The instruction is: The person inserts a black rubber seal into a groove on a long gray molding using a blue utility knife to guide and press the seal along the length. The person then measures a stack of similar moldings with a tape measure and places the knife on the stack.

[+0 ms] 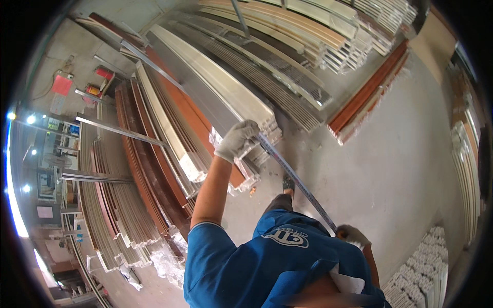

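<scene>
Between the two hands: a measuring tape blade (300,185) runs straight and looks taut, clear above the grey floor (395,164).
Blade's long axis: slanting from the left hand, at the upper left, down to the right hand, at the lower right beside the body.
Left grip: the left hand (237,140), in a pale glove, has its fingers closed on the blade's far end; the arm reaches well forward.
Right grip: the right hand (355,235), gloved too, is curled round the blade's near end, where an orange part (341,234) shows; the rest of the tape's body is hidden.
Nearest stack: long pale profiles (210,77) end just beside the left hand; whether glove and profiles touch, I cannot tell.
Stack against blade: the profiles run away to the upper left, the blade to the lower right, on a roughly similar but steeper slant in this bent view.
Nearer hand: the left is by far the closer to the profile ends; the right is well apart from them, over floor.
</scene>
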Demonstrator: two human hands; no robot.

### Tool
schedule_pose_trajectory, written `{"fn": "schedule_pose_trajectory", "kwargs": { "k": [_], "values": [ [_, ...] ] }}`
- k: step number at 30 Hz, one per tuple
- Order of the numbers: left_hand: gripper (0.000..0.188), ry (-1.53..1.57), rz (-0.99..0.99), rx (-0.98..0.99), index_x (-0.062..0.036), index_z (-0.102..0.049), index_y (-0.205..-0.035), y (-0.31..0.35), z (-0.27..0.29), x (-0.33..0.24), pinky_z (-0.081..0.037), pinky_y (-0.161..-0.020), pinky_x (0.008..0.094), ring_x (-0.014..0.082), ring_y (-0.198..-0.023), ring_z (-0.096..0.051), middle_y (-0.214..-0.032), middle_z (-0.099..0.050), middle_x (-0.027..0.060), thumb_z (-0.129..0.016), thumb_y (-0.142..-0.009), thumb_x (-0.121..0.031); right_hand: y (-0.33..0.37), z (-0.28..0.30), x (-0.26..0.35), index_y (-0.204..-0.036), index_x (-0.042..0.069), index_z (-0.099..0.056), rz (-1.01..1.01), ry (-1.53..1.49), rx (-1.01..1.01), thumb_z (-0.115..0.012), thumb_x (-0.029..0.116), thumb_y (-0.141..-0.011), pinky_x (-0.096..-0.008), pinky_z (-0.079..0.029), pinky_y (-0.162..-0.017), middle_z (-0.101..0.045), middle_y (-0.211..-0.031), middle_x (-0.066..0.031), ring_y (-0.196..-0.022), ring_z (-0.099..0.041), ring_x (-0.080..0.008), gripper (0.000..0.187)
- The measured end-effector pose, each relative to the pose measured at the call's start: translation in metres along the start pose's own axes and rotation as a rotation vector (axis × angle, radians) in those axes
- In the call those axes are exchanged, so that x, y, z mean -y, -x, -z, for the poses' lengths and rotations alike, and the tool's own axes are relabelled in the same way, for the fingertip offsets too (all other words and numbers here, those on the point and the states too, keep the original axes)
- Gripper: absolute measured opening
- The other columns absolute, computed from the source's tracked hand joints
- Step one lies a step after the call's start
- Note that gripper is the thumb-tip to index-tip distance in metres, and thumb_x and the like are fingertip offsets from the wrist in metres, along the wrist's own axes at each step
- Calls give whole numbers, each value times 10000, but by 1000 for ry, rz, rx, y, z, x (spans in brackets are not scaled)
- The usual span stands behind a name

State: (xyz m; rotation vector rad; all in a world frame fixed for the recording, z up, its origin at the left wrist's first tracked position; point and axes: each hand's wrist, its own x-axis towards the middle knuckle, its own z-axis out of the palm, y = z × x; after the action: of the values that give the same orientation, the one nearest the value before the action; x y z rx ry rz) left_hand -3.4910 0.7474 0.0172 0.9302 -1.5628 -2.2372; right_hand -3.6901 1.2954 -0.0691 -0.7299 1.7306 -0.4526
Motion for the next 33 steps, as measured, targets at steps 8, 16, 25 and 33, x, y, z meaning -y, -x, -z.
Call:
{"fn": "schedule_pose_trajectory", "kwargs": {
  "k": [8,16,25,33],
  "values": [
    [201,42,-159,-369,-14,-643,-1121,-112,122,-105,-572,-648,310,157,-750,-663,-893,-674,41,-639,-1013,-184,-2,60,-19,-1040,131,-760,65,326,-243,-848,243,-782,-407,-553,-893,-739,-1028,-125,-996,-694,-321,295],
    [268,375,-79,59,-3,-617,-1143,-186,32,9,-535,-575,270,155,-717,-657,-918,-678,83,-695,-984,-203,-60,148,23,-1012,156,-769,-15,291,-339,-789,233,-812,-429,-564,-830,-734,-940,-132,-924,-708,-342,216],
    [469,303,373,143,-33,-628,-1349,-169,-257,125,-581,-808,320,178,-908,-704,-1105,-706,73,-640,-1027,-374,-160,261,36,-1049,151,-744,183,315,-230,-721,292,-769,-446,-551,-852,-722,-959,-166,-965,-692,-360,314],
    [448,86,326,-219,-41,-714,-1114,-189,-297,98,-526,-694,313,165,-791,-651,-895,-710,78,-595,-1035,-466,-188,310,78,-1145,168,-709,120,181,-136,-766,363,-750,-465,-517,-943,-665,-1125,-165,-1094,-653,-372,445]
  ]
}}
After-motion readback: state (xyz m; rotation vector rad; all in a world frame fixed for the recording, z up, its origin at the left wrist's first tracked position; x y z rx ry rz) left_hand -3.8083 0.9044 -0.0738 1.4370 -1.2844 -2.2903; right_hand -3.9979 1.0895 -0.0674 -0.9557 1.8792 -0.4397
